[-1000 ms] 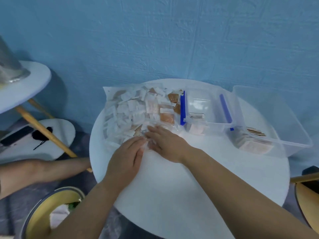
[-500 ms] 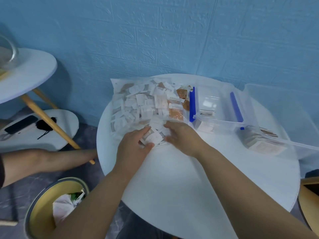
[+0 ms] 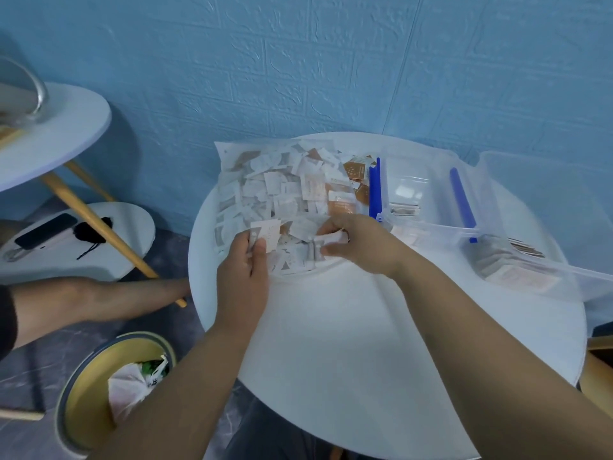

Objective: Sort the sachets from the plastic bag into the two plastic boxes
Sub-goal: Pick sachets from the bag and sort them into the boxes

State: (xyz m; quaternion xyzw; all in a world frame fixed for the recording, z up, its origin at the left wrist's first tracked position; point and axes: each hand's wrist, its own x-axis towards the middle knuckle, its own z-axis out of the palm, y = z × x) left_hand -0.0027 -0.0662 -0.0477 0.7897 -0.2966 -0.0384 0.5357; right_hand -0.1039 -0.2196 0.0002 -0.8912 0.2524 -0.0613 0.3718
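The round white desk [image 3: 348,343] carries the plastic bag [image 3: 282,190] of sachets at its far left edge, mouth toward the person, likely for easy reach, with the two plastic boxes [image 3: 431,194] along the far right edge as drop points. The left hand [image 3: 243,277] pinches a white sachet [image 3: 265,232] between thumb and fingers, while the right hand [image 3: 358,244] is curled around a small bunch of sachets [image 3: 318,247] at the bag's mouth.

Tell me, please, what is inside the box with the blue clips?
Inside the box with blue clips a few sachets lie at its near-left side. Its clear, blurred walls hide their exact number and kind.
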